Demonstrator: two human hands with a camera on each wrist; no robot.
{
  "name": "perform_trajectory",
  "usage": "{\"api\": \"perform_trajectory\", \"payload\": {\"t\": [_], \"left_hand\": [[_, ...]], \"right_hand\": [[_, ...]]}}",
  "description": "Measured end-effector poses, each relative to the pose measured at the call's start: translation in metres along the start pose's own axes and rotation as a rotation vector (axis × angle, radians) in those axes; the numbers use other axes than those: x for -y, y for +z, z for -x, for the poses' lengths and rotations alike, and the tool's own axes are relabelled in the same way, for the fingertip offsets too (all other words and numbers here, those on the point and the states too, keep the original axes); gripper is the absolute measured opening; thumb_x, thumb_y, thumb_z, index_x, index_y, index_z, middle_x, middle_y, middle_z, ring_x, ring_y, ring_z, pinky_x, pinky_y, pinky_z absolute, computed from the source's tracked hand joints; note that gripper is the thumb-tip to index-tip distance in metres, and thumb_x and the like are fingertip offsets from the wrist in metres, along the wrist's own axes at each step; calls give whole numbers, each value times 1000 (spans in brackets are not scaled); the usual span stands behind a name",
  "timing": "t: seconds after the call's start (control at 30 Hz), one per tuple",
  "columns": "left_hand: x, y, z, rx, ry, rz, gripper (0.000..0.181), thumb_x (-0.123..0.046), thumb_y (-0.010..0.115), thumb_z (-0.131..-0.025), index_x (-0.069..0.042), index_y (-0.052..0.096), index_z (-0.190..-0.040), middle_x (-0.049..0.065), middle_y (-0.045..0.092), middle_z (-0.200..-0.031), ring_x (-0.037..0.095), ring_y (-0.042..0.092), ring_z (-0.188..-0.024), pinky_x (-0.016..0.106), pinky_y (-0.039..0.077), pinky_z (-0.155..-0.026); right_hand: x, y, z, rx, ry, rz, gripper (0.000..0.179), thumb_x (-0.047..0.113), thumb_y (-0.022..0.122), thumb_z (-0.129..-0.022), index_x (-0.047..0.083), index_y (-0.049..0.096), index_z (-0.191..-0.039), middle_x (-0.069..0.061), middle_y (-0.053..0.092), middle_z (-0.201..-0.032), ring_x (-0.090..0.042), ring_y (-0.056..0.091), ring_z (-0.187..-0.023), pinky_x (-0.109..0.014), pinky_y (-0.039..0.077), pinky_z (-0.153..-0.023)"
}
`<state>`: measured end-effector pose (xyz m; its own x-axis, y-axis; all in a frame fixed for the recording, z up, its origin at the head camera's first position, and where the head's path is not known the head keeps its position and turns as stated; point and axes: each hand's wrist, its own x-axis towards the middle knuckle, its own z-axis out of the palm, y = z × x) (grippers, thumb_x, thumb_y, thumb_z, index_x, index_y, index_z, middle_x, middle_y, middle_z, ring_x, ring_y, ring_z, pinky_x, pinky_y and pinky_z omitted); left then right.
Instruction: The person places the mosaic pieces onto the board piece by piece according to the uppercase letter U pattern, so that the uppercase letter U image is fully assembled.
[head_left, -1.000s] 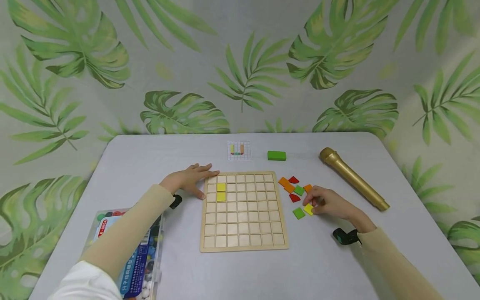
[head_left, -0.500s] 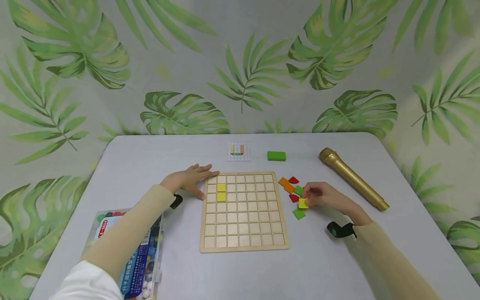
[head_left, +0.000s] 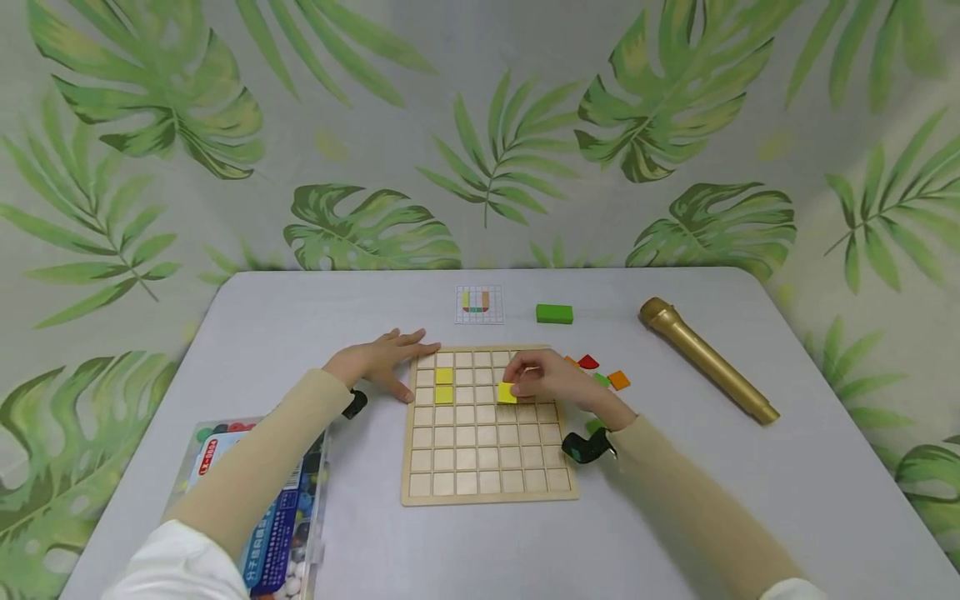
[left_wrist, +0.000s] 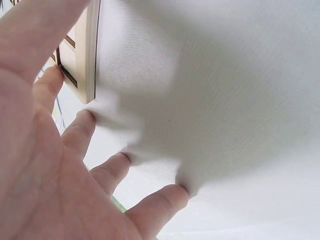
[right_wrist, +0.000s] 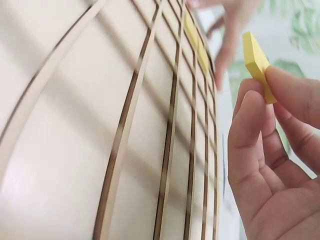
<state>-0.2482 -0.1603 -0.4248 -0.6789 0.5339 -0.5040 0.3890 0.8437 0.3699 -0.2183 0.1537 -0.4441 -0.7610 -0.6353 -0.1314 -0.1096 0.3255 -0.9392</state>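
A wooden grid board (head_left: 487,502) lies mid-table, with two yellow square tiles (head_left: 444,385) set one below the other in its second column. My right hand (head_left: 551,379) pinches another yellow tile (right_wrist: 256,60) between thumb and fingers, held up over the board's right half. At the board's upper left corner rests my left hand (head_left: 378,362), fingers spread and straight. In the left wrist view its index fingertip (left_wrist: 52,77) touches the board's corner, while the other fingers reach onto the white cloth.
Right of the board lie loose orange (head_left: 618,380), red (head_left: 588,362) and green tiles, partly hidden by my right arm. Behind it are a pattern card (head_left: 480,305) and a green block (head_left: 554,314). A gold microphone (head_left: 708,358) lies far right; a clear box (head_left: 318,500) sits under my left forearm.
My right hand has picked the yellow tile up from the loose pile and carried it left over the board. The left hand has stayed in place.
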Motion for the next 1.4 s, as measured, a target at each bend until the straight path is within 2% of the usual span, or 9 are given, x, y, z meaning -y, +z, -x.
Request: {"api": "perform_trajectory", "payload": {"t": [0.23,0.4,0.6,0.8,0.9,1.23,1.4], "left_hand": [[0,1,-1,-6,-21,-13,96,-41,75,-81,-21,19,-155,13,4,-159,46,-1,-141,69,14,-104],[-1,1,0,-15,-14,-18,95,-41,76,-81,-19,20,-154,14,6,-159,47,1,-140,70,15,-103],[-2,1,3,-14,-4,-18,94,-39,76,-81,-18,20,-154,15,6,-159,48,1,-140,70,15,-103],[-3,0,3,-14,1,-9,94,-38,76,-82,-19,20,-154,14,5,-159,47,0,-141,69,14,-104],[-3,0,3,-20,6,-5,93,-37,76,-82,-19,20,-154,14,5,-159,47,0,-141,68,13,-105],[0,1,1,-37,14,-13,94,-39,77,-80,-20,22,-154,13,7,-159,47,1,-140,69,14,-104],[3,3,-2,-30,2,-5,95,-41,77,-79,-21,22,-154,12,7,-159,47,1,-141,70,15,-103]], "right_hand": [[14,37,-37,67,-73,57,10,0,66,-87,-4,64,-97,-7,61,-86,-17,59,-71,-27,50,-67],[19,58,-52,77,-53,140,8,-2,67,-86,-2,65,-94,-3,61,-82,-11,57,-70,-24,49,-66],[23,75,-58,39,-25,302,7,-2,68,-83,4,68,-86,2,61,-73,-10,55,-67,-23,45,-65],[26,83,-58,12,-73,512,11,-1,67,-82,9,67,-80,6,57,-69,-8,52,-65,-23,44,-64],[27,85,-57,8,-94,572,12,-1,67,-82,11,67,-78,6,57,-70,-8,52,-66,-23,44,-64],[28,85,-55,21,-95,576,9,1,70,-81,10,67,-81,5,56,-72,-9,51,-68,-24,44,-65],[25,80,-51,26,-67,421,5,3,69,-84,8,68,-85,5,60,-75,-9,54,-69,-23,46,-66]]}}
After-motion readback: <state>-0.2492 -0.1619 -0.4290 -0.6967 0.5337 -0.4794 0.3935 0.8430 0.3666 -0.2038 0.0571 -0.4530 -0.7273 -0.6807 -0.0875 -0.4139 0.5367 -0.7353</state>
